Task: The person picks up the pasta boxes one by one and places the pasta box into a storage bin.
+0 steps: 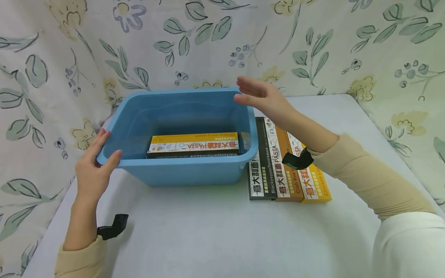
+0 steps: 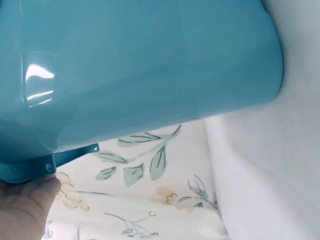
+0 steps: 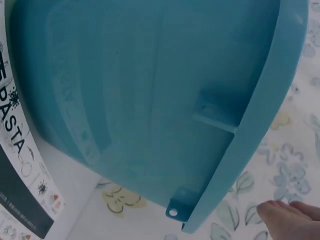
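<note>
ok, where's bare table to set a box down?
Free: the white table in front of the blue bin, between the two forearms. Crowded: right of the bin, where three pasta boxes lie side by side under the right hand.

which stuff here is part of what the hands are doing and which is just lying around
In hand: blue tub, gripped at its rim by the left hand; right hand, open by the far corner; pasta boxes in the tub.
Lying about: three pasta boxes on the table; floral cloth.

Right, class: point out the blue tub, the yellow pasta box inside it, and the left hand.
blue tub [image 1: 187,173]: head view, on its near outer wall.
yellow pasta box [image 1: 194,142]: head view, on its top face.
left hand [image 1: 92,170]: head view, on the back of the hand.
</note>
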`<action>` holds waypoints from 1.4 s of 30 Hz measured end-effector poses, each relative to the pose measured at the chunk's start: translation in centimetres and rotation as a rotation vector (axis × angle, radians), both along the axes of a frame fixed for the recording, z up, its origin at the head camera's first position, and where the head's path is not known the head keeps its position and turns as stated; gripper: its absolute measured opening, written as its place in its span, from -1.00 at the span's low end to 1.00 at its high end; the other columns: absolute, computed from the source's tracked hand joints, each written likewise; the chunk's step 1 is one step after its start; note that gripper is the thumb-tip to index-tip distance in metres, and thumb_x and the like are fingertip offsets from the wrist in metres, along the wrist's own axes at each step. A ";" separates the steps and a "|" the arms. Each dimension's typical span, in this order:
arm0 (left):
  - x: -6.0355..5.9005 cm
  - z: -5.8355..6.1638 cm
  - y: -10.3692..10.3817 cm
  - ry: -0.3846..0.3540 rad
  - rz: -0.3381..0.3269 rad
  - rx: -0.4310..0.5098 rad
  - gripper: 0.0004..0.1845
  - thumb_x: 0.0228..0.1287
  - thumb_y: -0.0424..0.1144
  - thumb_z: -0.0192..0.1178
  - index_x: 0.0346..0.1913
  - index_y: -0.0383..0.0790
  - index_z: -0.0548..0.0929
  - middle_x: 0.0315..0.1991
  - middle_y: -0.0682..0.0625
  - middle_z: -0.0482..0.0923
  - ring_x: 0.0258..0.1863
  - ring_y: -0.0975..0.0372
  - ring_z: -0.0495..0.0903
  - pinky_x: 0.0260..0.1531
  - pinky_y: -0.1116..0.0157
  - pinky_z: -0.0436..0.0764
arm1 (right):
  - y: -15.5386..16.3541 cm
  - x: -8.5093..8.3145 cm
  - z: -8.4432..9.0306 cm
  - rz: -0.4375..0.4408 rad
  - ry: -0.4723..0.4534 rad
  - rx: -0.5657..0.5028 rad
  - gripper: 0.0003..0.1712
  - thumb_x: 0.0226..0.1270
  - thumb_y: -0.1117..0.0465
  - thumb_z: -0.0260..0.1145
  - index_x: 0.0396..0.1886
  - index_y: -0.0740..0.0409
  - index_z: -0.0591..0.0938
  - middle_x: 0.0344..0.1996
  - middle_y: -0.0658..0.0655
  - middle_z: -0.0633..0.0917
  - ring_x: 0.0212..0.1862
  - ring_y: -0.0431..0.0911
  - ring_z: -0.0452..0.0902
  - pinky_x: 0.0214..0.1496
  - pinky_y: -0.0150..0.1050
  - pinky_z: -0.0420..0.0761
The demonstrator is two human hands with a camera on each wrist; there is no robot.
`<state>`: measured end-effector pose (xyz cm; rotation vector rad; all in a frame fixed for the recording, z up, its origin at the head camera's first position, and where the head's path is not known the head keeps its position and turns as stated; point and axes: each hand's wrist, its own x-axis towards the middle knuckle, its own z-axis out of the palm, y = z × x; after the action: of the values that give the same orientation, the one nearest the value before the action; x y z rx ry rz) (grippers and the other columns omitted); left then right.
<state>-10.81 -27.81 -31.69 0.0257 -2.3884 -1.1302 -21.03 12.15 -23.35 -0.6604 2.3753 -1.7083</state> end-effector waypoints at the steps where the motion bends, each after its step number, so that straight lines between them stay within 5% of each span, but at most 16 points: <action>1: 0.0 0.0 0.0 -0.001 0.000 -0.001 -0.39 0.30 -0.20 0.22 0.41 -0.09 0.39 0.44 0.13 0.23 0.41 0.00 0.22 0.21 -0.04 0.30 | 0.2 0.2 -0.1 -0.005 0.005 -0.018 -0.21 0.35 0.12 0.22 0.52 0.13 0.17 0.46 0.06 0.27 0.44 -0.14 0.17 0.47 -0.13 0.18; 15: 0.0 -0.1 0.0 -0.001 0.012 -0.003 -0.40 0.30 -0.20 0.22 0.41 -0.08 0.39 0.43 0.13 0.23 0.40 -0.01 0.22 0.20 -0.07 0.28 | 2.6 3.4 -2.1 -0.120 0.010 -0.124 -0.21 0.36 0.15 0.20 0.52 0.17 0.14 0.48 0.10 0.21 0.48 -0.09 0.09 0.48 -0.09 0.14; 25: 0.0 0.0 0.2 0.012 0.004 -0.023 -0.39 0.29 -0.20 0.23 0.41 -0.11 0.40 0.43 0.10 0.24 0.39 -0.03 0.24 0.18 -0.13 0.30 | 4.7 6.1 -3.1 -0.198 -0.003 -0.104 -0.25 0.43 0.22 0.18 0.53 0.11 0.14 0.49 0.04 0.20 0.48 -0.09 0.08 0.36 -0.42 0.27; 42: 0.0 0.1 0.1 -0.010 0.005 -0.015 -0.39 0.31 -0.15 0.21 0.42 -0.08 0.38 0.44 0.12 0.22 0.40 -0.04 0.22 0.20 -0.13 0.27 | 8.7 8.5 -5.3 -0.319 0.039 -0.129 -0.19 0.40 0.30 0.21 0.55 0.16 0.07 0.52 0.17 0.10 0.50 0.01 0.03 0.33 -0.50 0.25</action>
<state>-10.84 -27.66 -31.63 0.0324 -2.4036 -1.1125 -12.56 20.87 -28.63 -0.3456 2.5241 -2.0032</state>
